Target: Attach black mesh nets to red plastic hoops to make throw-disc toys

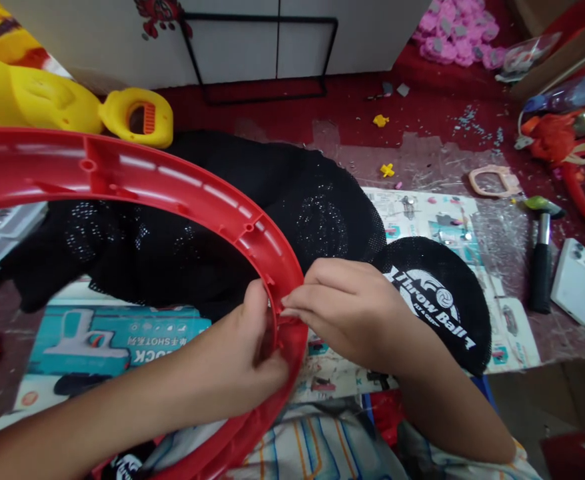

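We see a big red plastic hoop [182,183] arching across the near left of the scene, from the left edge down toward the near middle. The left hand [242,360] grips it from inside, thumb up along the inner rim and fingers curled round the hoop. The right hand [352,307] meets it from the right, fingertips pinched narrowly on the outer edge of the hoop, just beside the left thumb. We cannot tell whether anything small sits between those fingertips.

Behind the hoop lies a heap of black netting [197,220], spread over the middle of the floor. To the right of the right hand rests a round black mesh disc [437,300] with white lettering, partly covered by the wrist. Printed cardboard sheets [122,337] lie under the netting and the hands.

Far left sits a yellow plastic toy [72,107]. On the right, well apart from the hands, a hammer [542,257] with a black handle lies beside a white phone [575,280]. Far right, a pile of pink pieces [457,30] lies on the red floor [352,100].
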{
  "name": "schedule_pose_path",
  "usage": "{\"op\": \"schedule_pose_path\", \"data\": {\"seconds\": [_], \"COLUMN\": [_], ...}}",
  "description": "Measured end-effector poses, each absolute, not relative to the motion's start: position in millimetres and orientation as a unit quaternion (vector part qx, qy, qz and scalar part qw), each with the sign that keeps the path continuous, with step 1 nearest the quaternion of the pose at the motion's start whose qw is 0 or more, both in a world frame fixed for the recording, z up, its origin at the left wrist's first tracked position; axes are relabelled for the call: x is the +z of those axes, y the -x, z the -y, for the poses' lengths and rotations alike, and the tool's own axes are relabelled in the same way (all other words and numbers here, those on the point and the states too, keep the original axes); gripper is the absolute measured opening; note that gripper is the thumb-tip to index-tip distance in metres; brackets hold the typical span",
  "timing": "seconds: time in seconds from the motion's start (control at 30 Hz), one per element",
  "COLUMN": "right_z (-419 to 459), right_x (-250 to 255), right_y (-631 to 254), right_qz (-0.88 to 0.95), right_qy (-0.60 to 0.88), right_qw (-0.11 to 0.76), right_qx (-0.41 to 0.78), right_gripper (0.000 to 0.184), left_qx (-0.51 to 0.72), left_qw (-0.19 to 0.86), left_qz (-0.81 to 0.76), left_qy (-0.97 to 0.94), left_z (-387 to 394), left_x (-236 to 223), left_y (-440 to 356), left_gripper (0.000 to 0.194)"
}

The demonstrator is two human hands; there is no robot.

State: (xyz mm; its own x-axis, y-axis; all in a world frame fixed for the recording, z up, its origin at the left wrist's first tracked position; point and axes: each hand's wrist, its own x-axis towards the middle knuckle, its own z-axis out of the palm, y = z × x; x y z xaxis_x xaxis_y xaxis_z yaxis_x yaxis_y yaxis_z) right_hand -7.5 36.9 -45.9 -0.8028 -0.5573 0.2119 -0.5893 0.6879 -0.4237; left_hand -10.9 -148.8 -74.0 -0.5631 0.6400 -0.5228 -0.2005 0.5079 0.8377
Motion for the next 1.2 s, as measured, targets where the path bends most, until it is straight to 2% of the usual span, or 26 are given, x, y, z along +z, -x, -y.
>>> {"op": "schedule_pose_path", "data": {"seconds": [0.13, 0.3, 0.47, 0.6, 0.7, 0.83, 0.97, 1.1, 1.2], "right_z": [-36.3, -36.6, -37.8, -41.7, -42.7, -41.3, -43.9, -46.9, -46.2], "right_x": [-49.7, -51.2, -51.3, -52.4, -53.2, -52.6, -49.7, -45.4, -43.1], "right_y": [11.3, 15.4, 14.5, 14.6, 16.1, 17.5, 16.4, 12.6, 9.5], "right_qz": [0.916, 0.911, 0.915, 0.911, 0.907, 0.906, 0.911, 0.91, 0.902], "right_qy": [-0.286, -0.268, -0.282, -0.336, -0.358, -0.363, -0.351, -0.376, -0.4], "right_qw": [0.006, -0.038, -0.025, 0.011, 0.028, 0.033, 0.029, 0.048, 0.062], "right_qx": [0.283, 0.311, 0.287, 0.24, 0.22, 0.216, 0.215, 0.169, 0.15], "right_gripper": [0.019, 0.021, 0.02, 0.021, 0.025, 0.026, 0.024, 0.019, 0.02], "left_qx": [0.493, 0.611, 0.706, 0.72, 0.703, 0.676, 0.613, 0.512, 0.483], "left_qw": [0.465, 0.482, 0.39, 0.365, 0.354, 0.345, 0.328, 0.372, 0.401], "left_qz": [-0.722, -0.62, -0.59, -0.585, -0.607, -0.638, -0.704, -0.748, -0.745], "left_qy": [-0.14, -0.096, -0.041, -0.076, -0.109, -0.127, -0.144, -0.2, -0.227], "left_z": [149.9, 148.2, 136.8, 135.7, 138.4, 139.4, 142.1, 148.5, 151.4], "left_x": [-74.3, -79.0, -79.4, -79.0, -79.2, -81.4, -83.5, -80.6, -76.2], "left_y": [10.8, 10.4, 10.4, 8.6, 7.8, 8.6, 14.2, 21.5, 21.8], "left_gripper": [0.034, 0.041, 0.026, 0.027, 0.029, 0.02, 0.024, 0.03, 0.03]}}
